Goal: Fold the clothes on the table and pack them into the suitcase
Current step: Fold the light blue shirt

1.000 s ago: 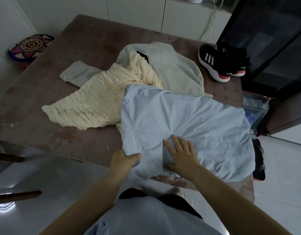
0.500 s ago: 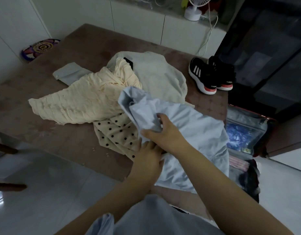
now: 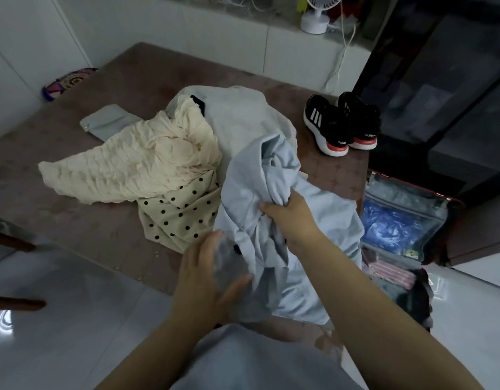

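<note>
— At the near edge of the surface (image 3: 102, 220), what do the hands have?
— Both grasp the pale blue shirt (image 3: 322, 209). The right hand (image 3: 288, 218) clenches a bunch high up, and the left hand (image 3: 206, 280) pinches a lower fold. The rest sags over the edge.
— How will it handle?
— Light and limp, I'd say, and it won't keep a shape. Better to hold it at the collar or shoulder seams, so it hangs flat for folding.
— And beyond?
— A cream crinkled top (image 3: 125, 164), a polka-dot piece (image 3: 181, 212) and a grey garment (image 3: 243, 116). The suitcase (image 3: 412, 190) lies open just beside the surface, on the right.
</note>
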Motion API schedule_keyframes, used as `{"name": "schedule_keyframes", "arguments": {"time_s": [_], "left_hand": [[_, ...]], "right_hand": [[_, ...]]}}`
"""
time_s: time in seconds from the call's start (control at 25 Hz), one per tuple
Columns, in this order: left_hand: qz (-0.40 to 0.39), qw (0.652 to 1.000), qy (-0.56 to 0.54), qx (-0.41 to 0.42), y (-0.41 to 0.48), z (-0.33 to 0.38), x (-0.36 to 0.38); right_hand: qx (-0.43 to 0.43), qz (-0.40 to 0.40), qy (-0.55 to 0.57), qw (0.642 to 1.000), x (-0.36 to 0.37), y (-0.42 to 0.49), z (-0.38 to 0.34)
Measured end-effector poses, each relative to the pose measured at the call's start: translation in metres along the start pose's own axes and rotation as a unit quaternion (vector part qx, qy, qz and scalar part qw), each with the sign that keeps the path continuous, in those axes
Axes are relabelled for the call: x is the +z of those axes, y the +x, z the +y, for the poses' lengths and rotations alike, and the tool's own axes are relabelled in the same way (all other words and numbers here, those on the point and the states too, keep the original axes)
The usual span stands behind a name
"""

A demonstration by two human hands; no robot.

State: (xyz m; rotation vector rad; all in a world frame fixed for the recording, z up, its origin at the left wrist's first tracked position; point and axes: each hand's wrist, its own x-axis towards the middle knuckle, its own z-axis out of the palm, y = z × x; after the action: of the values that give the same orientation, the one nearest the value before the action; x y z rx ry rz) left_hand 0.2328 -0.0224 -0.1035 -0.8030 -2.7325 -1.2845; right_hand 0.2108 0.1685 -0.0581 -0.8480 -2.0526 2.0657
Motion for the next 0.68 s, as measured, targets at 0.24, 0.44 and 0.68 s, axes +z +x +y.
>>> {"name": "schedule_keyframes", "arguments": {"time_s": [0.24,0.44,0.68], "left_hand": [[-0.151,0.962,0.139,0.179,0.018,-0.007,0.037],[-0.251,0.904,0.212,0.275,0.012,-0.015,0.074],[-0.126,0.966,0.098,0.201,0.051,0.002,0.063]], "right_hand": [[0.063,0.171,0.109,0.977,-0.089,-0.011,0.024],[0.208,0.259,-0.121,0.935,-0.123,-0.024,0.091],[0.05,0.311,-0.188,0.93,-0.121,-0.027,0.089]]}}
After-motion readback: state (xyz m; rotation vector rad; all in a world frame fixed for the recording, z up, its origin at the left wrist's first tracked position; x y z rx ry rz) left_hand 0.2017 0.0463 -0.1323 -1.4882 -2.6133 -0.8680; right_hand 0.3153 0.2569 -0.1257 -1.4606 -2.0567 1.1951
